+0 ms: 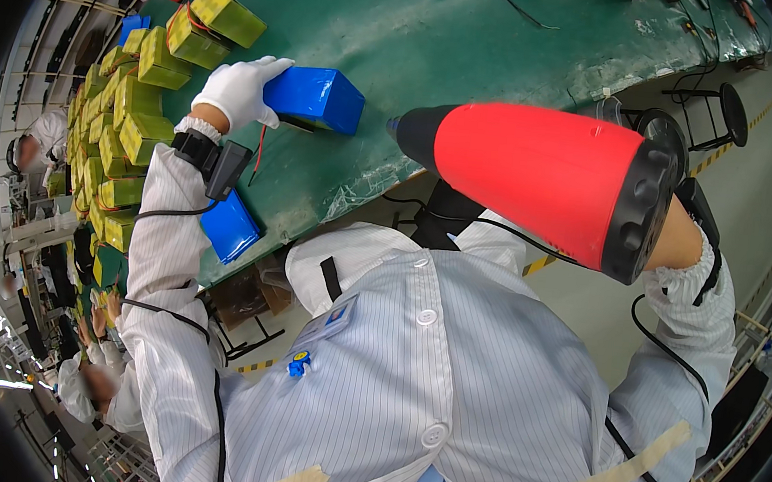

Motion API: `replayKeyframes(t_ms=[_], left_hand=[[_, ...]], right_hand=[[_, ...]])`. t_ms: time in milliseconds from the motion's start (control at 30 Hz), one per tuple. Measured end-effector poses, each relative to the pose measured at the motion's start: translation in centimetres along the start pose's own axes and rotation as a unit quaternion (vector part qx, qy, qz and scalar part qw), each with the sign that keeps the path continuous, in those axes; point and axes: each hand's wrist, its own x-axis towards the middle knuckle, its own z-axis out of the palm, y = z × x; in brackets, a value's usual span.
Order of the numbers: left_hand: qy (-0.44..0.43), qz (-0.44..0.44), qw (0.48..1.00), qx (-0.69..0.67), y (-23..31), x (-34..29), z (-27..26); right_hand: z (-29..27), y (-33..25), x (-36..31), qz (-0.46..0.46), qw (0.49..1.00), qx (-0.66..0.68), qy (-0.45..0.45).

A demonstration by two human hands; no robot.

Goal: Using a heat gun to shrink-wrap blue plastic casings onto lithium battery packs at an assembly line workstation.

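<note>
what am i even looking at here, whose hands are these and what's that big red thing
This is one picture from a wide-angle camera worn on a person's head, looking down, so edges bend and their own striped coat fills the bottom. There is no robot, only the person's two hands. The left hand, in a white glove, rests on a blue wrapped block on the green table. The right hand is hidden behind the red heat gun it holds up, nozzle toward that block. Many yellow-green blocks lie in rows at the left, and another blue block sits at the table's near edge.
</note>
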Motion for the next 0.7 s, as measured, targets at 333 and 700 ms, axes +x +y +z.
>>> replayKeyframes(t_ms=[333,700], left_hand=[[0.007,0.004,1.0,0.0,0.26,-0.29,-0.19],[0.001,-0.001,1.0,-0.005,0.32,-0.2,-0.28]], right_hand=[[0.37,0.33,0.09,-0.005,1.0,-0.002,-0.005],[0.49,0.25,-0.05,-0.005,1.0,-0.007,-0.01]])
